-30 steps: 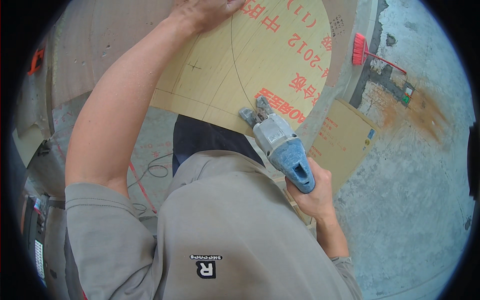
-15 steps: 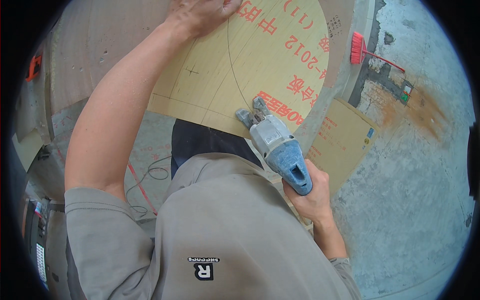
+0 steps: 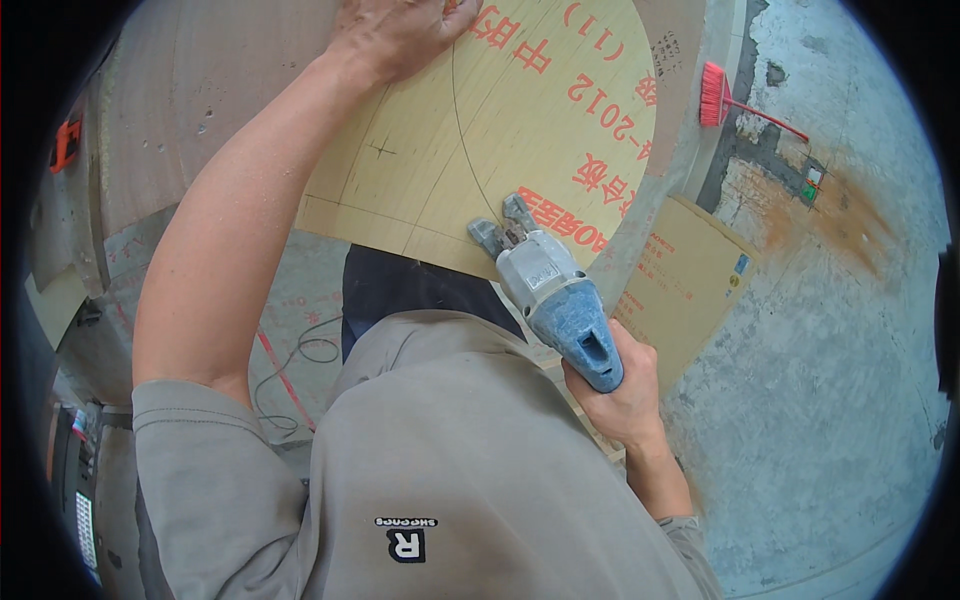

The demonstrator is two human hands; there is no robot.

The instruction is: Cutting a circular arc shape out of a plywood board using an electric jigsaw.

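Since the earlier frames, the electric shear has crept a little forward and to the left along the near edge of the plywood sheet, while the left arm has stayed stretched out over the board. From the head view, the right hand is wrapped firmly around the blue rear grip of the shear, and the grey cutting head with its two prongs touches the sheet just where a thin drawn arc comes down to the edge. The left hand lies with fingers spread flat on the far part of the sheet, pressing it down; its fingertips are partly cut off by the picture's top. The sheet is pale yellow with red printed characters and rests on a round brownish surface. I judge that the cut is only at its beginning: the arc looks uncut along nearly all of its visible length, so almost the whole curve remains to follow. On the concrete floor lie a smaller piece of board and a red broom, well apart from the hands.
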